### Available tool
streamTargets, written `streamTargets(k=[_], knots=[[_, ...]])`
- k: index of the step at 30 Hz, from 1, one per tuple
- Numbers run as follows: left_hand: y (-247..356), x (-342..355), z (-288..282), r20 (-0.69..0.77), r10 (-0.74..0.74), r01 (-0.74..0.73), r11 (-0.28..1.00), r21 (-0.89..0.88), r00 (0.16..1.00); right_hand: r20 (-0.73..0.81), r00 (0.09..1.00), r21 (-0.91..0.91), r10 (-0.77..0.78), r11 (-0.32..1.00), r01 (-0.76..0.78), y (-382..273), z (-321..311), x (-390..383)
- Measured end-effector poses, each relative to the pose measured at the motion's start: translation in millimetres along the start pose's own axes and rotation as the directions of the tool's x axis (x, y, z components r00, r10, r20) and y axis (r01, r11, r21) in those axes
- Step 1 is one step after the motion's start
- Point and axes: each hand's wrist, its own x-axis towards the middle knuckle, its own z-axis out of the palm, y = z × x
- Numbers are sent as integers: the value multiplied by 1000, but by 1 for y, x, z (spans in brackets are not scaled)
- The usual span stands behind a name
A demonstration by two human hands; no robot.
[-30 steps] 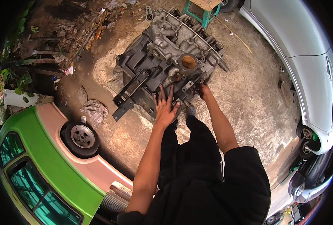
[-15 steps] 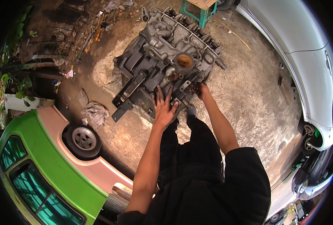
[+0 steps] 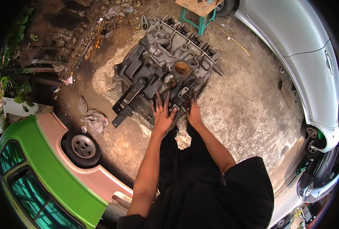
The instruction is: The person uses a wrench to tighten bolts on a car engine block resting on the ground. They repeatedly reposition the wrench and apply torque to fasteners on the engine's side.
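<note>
A dark, greasy metal engine (image 3: 165, 61) rests on a crumpled sack on the ground, with a rusty round opening on its upper part. My left hand (image 3: 162, 114) lies on the near end of the engine, fingers spread over dark housing beside a black bracket (image 3: 133, 93). My right hand (image 3: 194, 113) is just right of it, at the engine's near right edge, with fingers bent in among small fittings; what they hold there is too hidden to make out.
A green and pink car body (image 3: 35, 160) stands at lower left, a silver car (image 3: 299, 72) at right. A teal stool (image 3: 202, 21) carrying a board is beyond the engine. Debris (image 3: 58, 45), a crumpled sack (image 3: 95, 122) and a thin stick (image 3: 236, 42) lie on the concrete.
My right hand has moved down and left, closer to my left hand. The engine appears slightly further left in the picture. My left hand stays spread on it.
</note>
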Motion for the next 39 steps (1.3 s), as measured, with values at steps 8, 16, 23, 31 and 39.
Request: streamTargets(k=[8, 16, 23, 31, 39], knots=[[-1, -1, 1, -77, 53, -52, 999, 6, 996, 71, 968, 222, 240, 942, -250, 60, 4, 6], [-2, -1, 2, -73, 55, -55, 998, 9, 996, 324, 750, 857, 577, 158, -491, 88, 12, 45], [0, -1, 0, -72, 43, -43, 999, 0, 996, 561, 591, 708, 580, 35, -705, 95, 21, 89], [2, -2, -2, -50, 23, -23, 1000, 3, 998, 715, 523, 593, 464, -6, -805, 108, 22, 106], [2, 0, -1, -47, 22, -21, 1000, 23, 999, 598, 591, 703, 542, 0, -711, 95, 24, 101]])
